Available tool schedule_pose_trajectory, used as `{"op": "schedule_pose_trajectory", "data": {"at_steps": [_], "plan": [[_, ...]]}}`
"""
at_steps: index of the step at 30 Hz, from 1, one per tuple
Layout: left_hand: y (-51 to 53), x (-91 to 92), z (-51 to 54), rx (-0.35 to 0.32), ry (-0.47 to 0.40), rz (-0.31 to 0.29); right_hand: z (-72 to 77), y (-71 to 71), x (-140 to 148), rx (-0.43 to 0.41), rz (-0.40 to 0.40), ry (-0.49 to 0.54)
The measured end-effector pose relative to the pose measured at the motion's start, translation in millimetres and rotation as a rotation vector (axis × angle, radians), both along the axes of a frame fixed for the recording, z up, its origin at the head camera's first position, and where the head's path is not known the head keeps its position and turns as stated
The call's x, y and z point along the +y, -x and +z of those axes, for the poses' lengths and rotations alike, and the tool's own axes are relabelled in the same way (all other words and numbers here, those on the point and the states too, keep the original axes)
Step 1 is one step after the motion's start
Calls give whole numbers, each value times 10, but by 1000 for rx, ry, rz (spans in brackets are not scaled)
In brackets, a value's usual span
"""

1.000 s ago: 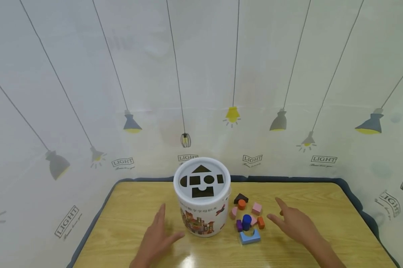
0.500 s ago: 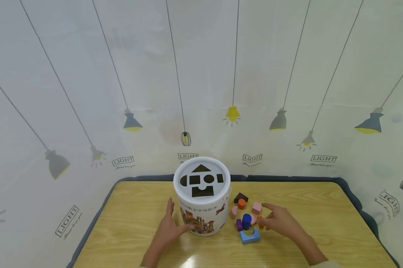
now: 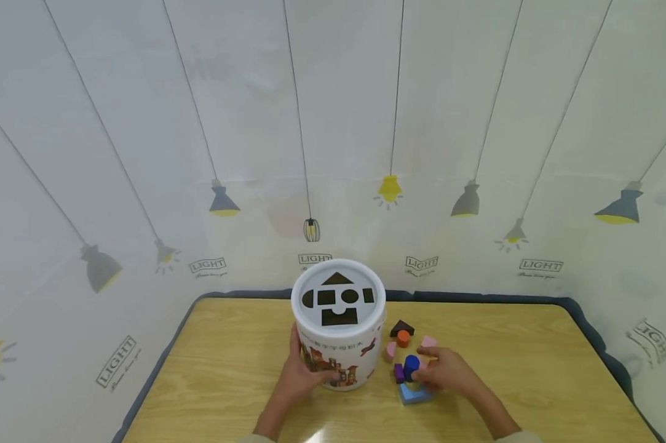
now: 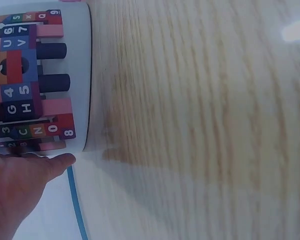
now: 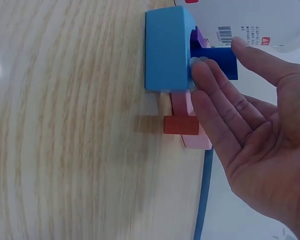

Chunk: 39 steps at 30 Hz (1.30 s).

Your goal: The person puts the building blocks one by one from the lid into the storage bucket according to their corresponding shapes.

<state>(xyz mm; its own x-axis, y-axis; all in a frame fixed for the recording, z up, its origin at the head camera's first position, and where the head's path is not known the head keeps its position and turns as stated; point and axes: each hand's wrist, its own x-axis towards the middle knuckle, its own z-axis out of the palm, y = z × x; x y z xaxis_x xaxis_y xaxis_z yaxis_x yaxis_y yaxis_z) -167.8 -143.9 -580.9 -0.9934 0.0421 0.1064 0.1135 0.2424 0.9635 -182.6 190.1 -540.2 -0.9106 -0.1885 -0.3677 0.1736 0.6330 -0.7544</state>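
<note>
My left hand (image 3: pixel 299 375) lies against the left and front of a white bucket (image 3: pixel 340 341) whose lid (image 3: pixel 338 332) has several shaped holes. In the left wrist view the thumb of my left hand (image 4: pixel 20 185) rests by the bucket's printed wall (image 4: pixel 77 30). My right hand (image 3: pixel 449 372) is at the blocks, its extended fingers beside a dark blue cylinder (image 5: pixel 225 62) standing upright. In the right wrist view the fingers of my right hand (image 5: pixel 265 115) lie close to the light blue arch block (image 5: pixel 165 50). Whether they touch the cylinder is unclear.
Near the cylinder lie a purple block (image 3: pixel 399 373), an orange-red block (image 5: pixel 181 125), an orange cylinder (image 3: pixel 403 338), a dark triangle (image 3: pixel 402 328) and pink pieces (image 3: pixel 390 351). A patterned wall (image 3: pixel 355 154) closes off the wooden table (image 3: pixel 504 332) at the back.
My left hand has moved right and come against the bucket. My right hand has moved left among the blocks, close to the blue cylinder. The head view has shifted slightly.
</note>
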Motion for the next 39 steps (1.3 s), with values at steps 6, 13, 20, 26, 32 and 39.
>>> {"op": "schedule_pose_trajectory", "data": {"at_steps": [6,13,20,26,32,39], "plan": [[-47,55,104,-5,-64,1,-48,-6,-82,4,-8,-1],[-120,77,272,16,-53,-24,-84,-5,-144,5,-47,17],[-37,78,23,21,-60,15,-39,7,-160,6,-34,71],[-38,66,22,-2,-55,32,134,28,-165,62,-1,111],[-129,78,257,-38,-47,19,367,30,-191,101,4,93],[-195,91,393,-64,-40,6,705,-23,-252,138,-1,147]]}}
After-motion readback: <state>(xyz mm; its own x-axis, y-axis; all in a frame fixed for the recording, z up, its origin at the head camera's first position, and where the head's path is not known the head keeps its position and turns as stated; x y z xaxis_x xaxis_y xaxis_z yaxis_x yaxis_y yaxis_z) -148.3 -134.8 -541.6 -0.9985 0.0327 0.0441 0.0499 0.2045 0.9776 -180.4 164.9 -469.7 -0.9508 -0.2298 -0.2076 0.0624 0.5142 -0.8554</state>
